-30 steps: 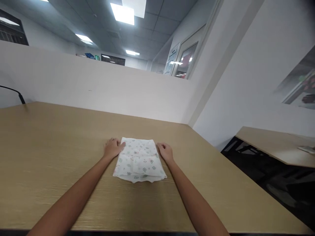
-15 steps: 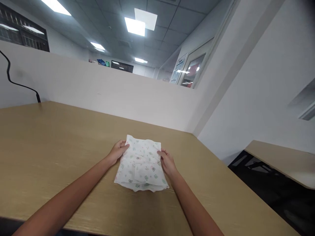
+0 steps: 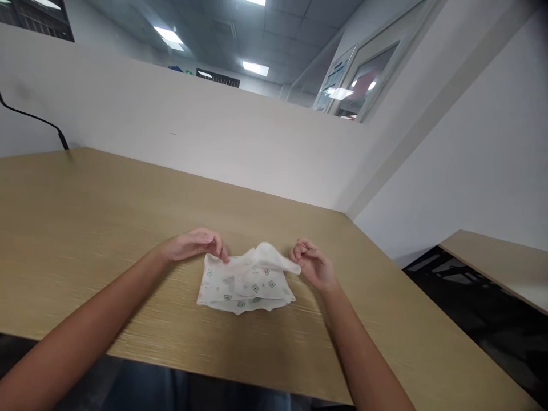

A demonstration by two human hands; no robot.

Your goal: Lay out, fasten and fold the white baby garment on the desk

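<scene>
Since half a second ago both hands have drawn back toward the near side and lifted the far edge of the cloth, which lay flat as a folded rectangle; the view has also tipped lower, so the bench edge now runs across the bottom. The left hand [image 3: 194,245] is closed in a pinch, fingertips [image 3: 222,255] bent down onto the far left corner of the printed cloth [image 3: 246,282]. The right hand [image 3: 312,264] is curled, fingers drawn in, at the far right corner of the cloth; the white edge runs right up to its fingers, but whether it grips the fabric or only touches it cannot be told because of motion blur. Between the two hands the far edge of the cloth stands raised and rumpled, showing a plain white underside, while the near part lies on the wooden bench [image 3: 85,228] in folded layers. The cloth is white with small green and pink motifs and sits near the front edge of the bench, about midway between the forearms. A white partition [image 3: 171,137] stands along the far side of the bench, and a black cable [image 3: 38,121] comes down it at the left. A second wooden surface [image 3: 496,262] shows at the right, well apart.
</scene>
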